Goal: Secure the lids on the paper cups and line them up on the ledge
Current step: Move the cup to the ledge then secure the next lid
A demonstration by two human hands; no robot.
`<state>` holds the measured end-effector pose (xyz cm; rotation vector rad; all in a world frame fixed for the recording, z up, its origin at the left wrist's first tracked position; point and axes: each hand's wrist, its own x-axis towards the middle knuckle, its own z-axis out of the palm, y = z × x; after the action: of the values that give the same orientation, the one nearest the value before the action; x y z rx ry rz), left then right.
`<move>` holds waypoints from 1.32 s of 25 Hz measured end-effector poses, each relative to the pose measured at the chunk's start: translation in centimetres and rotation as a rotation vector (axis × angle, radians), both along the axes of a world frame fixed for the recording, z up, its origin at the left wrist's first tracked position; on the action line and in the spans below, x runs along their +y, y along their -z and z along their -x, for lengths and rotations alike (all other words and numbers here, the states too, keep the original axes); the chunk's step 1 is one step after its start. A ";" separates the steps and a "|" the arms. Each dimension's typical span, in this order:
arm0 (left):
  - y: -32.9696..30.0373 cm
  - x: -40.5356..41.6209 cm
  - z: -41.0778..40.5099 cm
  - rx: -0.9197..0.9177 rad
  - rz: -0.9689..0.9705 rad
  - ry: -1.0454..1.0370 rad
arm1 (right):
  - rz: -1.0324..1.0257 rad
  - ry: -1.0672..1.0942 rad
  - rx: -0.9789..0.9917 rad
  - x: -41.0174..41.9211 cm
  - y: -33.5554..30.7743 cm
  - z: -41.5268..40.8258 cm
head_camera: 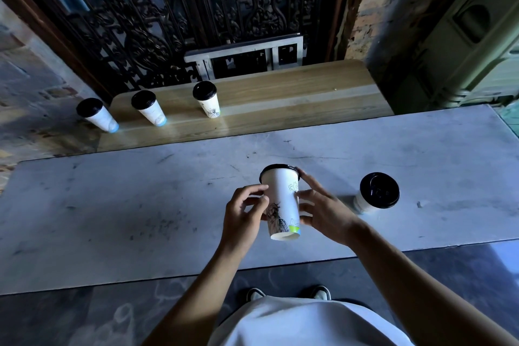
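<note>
Cup [282, 202] in both hands is where we are working now; we are holding it tilted above the pale bench [112, 205], rim away from us, base towards us; our left hand [243, 212] is curling round its left side, thumb and fingertips on the paper wall, and our right hand [323, 212] is gripping the other side with one finger reaching up to the black lid [279, 169]. We are judging that the lid is on but is being checked or pressed home; to do this well we are wanting to squeeze the wall only lightly, since paper buckles, and to be running a finger round the whole rim so the lid is seating evenly rather than snapping down on one side only. Then we are carrying it upright to the wooden ledge [295, 93], where three lidded cups are already standing in a row: the left cup [98, 115], the middle cup [150, 108] and the cup to their right [207, 100]; the next free spot is lying to the right of that one, and keeping the same spacing is making the line neat. One more lidded cup [377, 194] is waiting on the bench just right of our hands. As for writing, we are seeing only a dark sketch drawing and a green and blue band near the base; no brand or word is readable.
</note>
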<state>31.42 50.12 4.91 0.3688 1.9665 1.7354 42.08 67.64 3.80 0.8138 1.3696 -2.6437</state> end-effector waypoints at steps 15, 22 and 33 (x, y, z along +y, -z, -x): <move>-0.4 -0.4 -0.1 0.021 0.023 -0.027 | 0.039 0.083 0.006 0.1 0.8 -0.1; -0.4 -0.5 0.1 0.098 0.035 -0.006 | -0.001 0.069 0.028 0.2 0.9 -0.3; 0.7 -1.1 0.6 0.029 0.069 -0.044 | -0.005 0.082 0.075 0.0 1.0 0.2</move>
<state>30.77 49.03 4.20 0.3313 2.0636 1.6930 41.87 67.61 2.78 0.7958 1.3896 -2.7604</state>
